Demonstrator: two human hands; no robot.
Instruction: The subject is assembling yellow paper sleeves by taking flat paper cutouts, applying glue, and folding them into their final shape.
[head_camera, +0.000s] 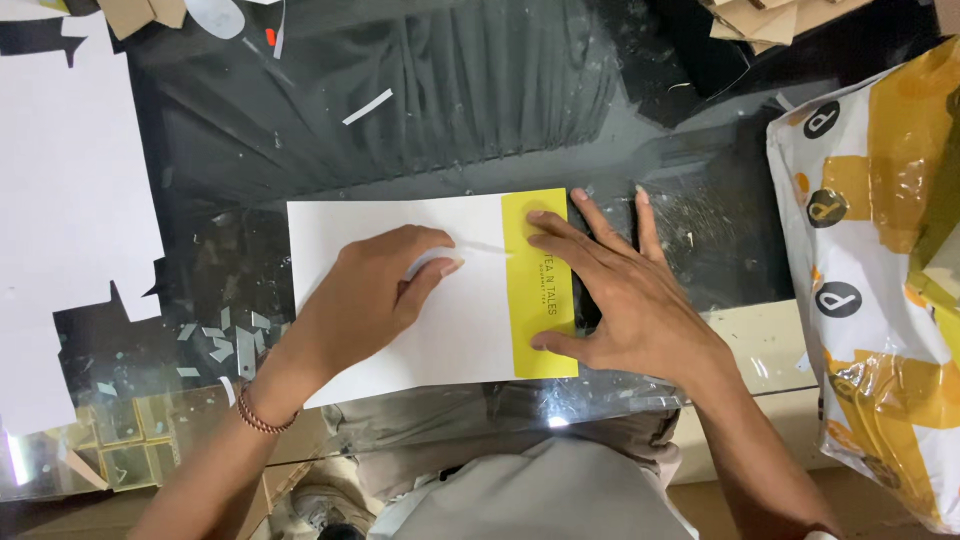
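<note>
While it lies flat on the glass tabletop (700, 180), the white sheet (400, 345) runs its long axis from nine to three o'clock, its yellow printed strip (540, 290) at the three o'clock end, that strip's own length running twelve to six. Both hands rest on top of it. The left hand (375, 290), a beaded bracelet (262, 415) on its wrist, is curled near the sheet's middle with its fingers closed on a small white rounded object (425, 265) pressed to the paper; what that object is cannot be told. The right hand (620, 295) is spread flat, gripping nothing, fingertips on the yellow strip, palm overlapping the sheet's three o'clock edge. The paper looks smooth and matte, crisp-cornered. At three o'clock sits a glossy white-and-yellow plastic bag (880, 280); at nine o'clock, cut white paper (60, 200) and small offcuts (225, 340).
</note>
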